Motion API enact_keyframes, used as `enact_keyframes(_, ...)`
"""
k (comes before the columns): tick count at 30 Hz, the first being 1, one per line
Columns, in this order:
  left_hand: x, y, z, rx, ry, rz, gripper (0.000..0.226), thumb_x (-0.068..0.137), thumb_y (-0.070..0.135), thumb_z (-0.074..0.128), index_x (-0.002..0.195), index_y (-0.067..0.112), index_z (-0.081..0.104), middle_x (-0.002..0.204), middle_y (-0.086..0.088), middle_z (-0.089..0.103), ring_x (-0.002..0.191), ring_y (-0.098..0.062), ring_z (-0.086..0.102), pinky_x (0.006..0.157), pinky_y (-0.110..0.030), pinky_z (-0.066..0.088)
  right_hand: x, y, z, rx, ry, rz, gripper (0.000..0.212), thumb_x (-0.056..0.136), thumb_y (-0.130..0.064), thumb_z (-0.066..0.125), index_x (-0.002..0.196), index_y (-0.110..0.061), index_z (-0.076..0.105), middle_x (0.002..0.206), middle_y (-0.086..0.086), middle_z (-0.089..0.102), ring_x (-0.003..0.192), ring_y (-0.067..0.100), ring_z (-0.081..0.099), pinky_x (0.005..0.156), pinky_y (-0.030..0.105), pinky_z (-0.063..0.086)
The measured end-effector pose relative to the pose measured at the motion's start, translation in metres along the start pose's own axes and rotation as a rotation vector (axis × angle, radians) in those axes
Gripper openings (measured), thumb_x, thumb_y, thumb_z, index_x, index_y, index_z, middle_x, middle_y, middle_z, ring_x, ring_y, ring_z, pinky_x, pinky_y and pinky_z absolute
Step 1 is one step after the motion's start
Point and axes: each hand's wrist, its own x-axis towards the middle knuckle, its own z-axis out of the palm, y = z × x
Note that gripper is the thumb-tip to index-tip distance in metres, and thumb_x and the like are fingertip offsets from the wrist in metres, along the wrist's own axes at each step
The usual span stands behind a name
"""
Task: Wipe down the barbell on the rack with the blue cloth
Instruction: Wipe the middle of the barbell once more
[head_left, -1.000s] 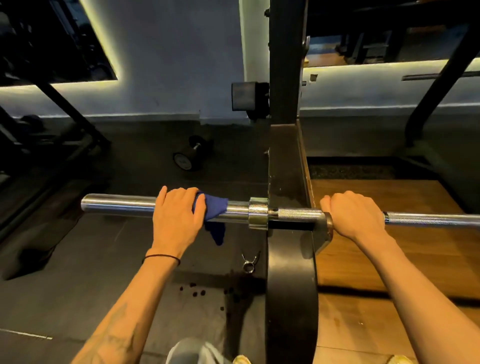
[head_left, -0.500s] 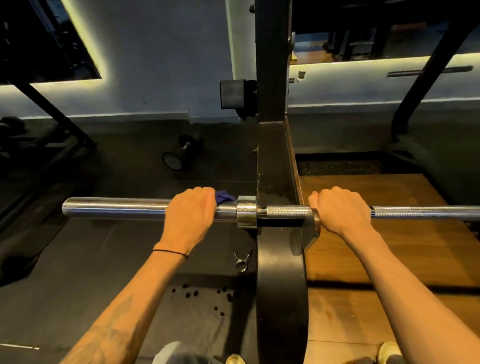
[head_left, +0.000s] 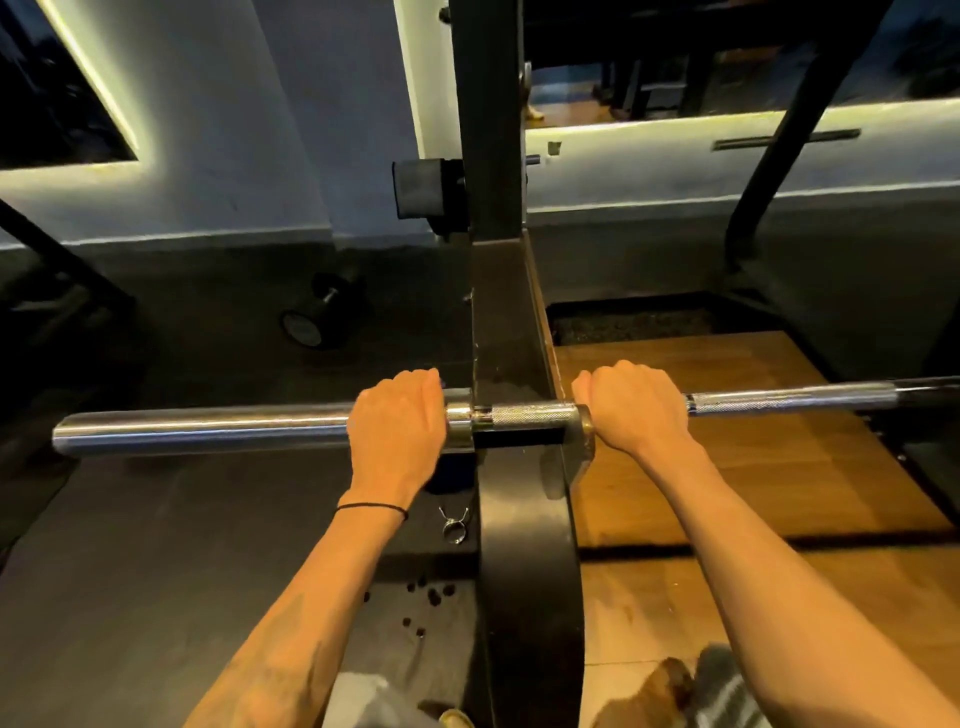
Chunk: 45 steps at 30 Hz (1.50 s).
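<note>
Hands: left hand (head_left: 397, 426) is curled over the barbell (head_left: 208, 428) sleeve, hard against the collar (head_left: 459, 423); right hand (head_left: 631, 405) is wrapped round the knurled shaft just past the rack upright (head_left: 488, 156), holding nothing else.
Blue cloth: almost wholly hidden under the left palm; only a dark scrap (head_left: 447, 480) shows below the hand, so I judge it is pinned between palm and steel.
Barbell: lies level across the rack, sleeve end free at the left.
Doing it well: keep the right hand steadying the shaft, press the cloth all round the sleeve, run full strokes out to the sleeve end, and work the collar seam.
Floor: dark rubber mat with a spring clip (head_left: 455, 525), scattered dark specks and a dumbbell (head_left: 319, 317); wooden platform (head_left: 753, 467) on the right.
Room: pale wall with strip lighting, dim.
</note>
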Motion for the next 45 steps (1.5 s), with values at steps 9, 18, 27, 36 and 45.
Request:
enact_keyframes(9,-0.003,0.002,-0.003,-0.020,-0.058,-0.053,0.017,0.077,0.018,0.075,0.083,0.010,0.062,0.068,-0.010,0.058,0.053,-0.027,0.053,0.051,-0.034,0.037,0.014,-0.071,-0.058,0.779,0.293,0.093,0.030,0.106,-0.028,0.039,0.112,-0.022,0.068,0.112,-0.005,0.057,0.099,0.011,0.053,0.079,0.031,0.040)
enact_keyframes(18,-0.007,-0.026,-0.012,0.070,-0.029,0.152,0.019,0.075,0.017,0.077,0.075,0.015,0.058,0.062,-0.003,0.052,0.050,-0.022,0.048,0.052,-0.036,0.038,0.027,-0.128,0.014,0.177,0.146,0.093,0.036,0.107,-0.032,0.032,0.135,-0.017,0.050,0.112,0.007,0.063,0.098,0.028,0.062,0.066,0.038,0.038)
enact_keyframes(27,-0.033,-0.152,-0.013,0.178,-0.026,-0.048,0.030,0.089,0.025,0.036,0.082,0.011,0.061,0.068,-0.011,0.057,0.062,-0.035,0.055,0.070,-0.046,0.044,0.018,-0.125,0.025,0.050,0.308,-0.085,0.037,0.056,-0.016,0.090,0.072,-0.007,0.058,0.051,0.006,0.050,0.031,0.023,0.043,0.038,0.023,0.022)
enact_keyframes(36,-0.003,-0.013,0.001,-0.157,0.035,-0.002,0.029,0.096,0.027,0.037,0.082,0.017,0.060,0.073,-0.003,0.056,0.058,-0.019,0.047,0.055,-0.038,0.040,0.025,-0.127,0.039,0.186,0.438,0.020,0.028,0.097,-0.026,0.049,0.071,-0.023,0.037,0.049,-0.008,0.033,0.040,0.010,0.018,0.047,0.023,0.004)
enact_keyframes(45,-0.041,-0.179,-0.016,0.197,-0.049,-0.204,0.030,0.089,0.028,0.038,0.084,0.013,0.064,0.070,-0.010,0.059,0.065,-0.036,0.057,0.072,-0.046,0.044,0.022,-0.124,0.043,0.174,0.565,-0.080,0.033,0.090,-0.030,0.035,0.072,-0.011,0.055,0.047,-0.001,0.047,0.038,0.012,0.023,0.049,0.017,0.002)
